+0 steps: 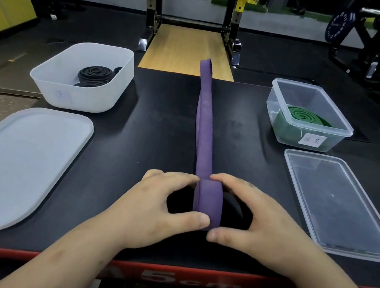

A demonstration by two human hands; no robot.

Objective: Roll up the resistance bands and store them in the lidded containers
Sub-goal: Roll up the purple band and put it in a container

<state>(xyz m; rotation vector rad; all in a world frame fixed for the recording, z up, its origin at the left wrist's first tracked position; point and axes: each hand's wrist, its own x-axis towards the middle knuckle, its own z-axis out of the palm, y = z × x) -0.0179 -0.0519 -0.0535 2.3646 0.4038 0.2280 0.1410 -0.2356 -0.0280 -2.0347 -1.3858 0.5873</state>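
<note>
Since the purple band point(206, 121) is only partly wound, the step in hand looks like rolling, with storing and lidding not yet done.

At the left edge of the frame a white lid point(15, 167) lies flat, frosted and round-cornered, off its tub. Above it, at upper left, the white tub point(79, 100) is translucent, soft-cornered plastic and holds black bands point(95, 74) coiled in flat, matte spirals.

At lower centre the left hand point(150, 202) curls round the left side of the roll point(208, 203), thumb at the near edge, fingers over the top. The roll stands on edge on the black table point(158, 119), a few wraps thick, smooth and rubbery. Its doubled tail runs flat up the middle of the frame to the table's far edge, ending in a looped fold. The right hand point(254, 220) mirrors the left, pinching the roll's right side.

At upper right a clear box point(282, 128), hard-walled and squarish, holds a green band point(304, 115) in a spiral. Its clear lid point(337, 205) lies below it.

The next move, I judge, calls for turning the roll forward along the tail with even pressure from both sides, so the wraps stay aligned. Elastic rubber will likely spring loose if released.
</note>
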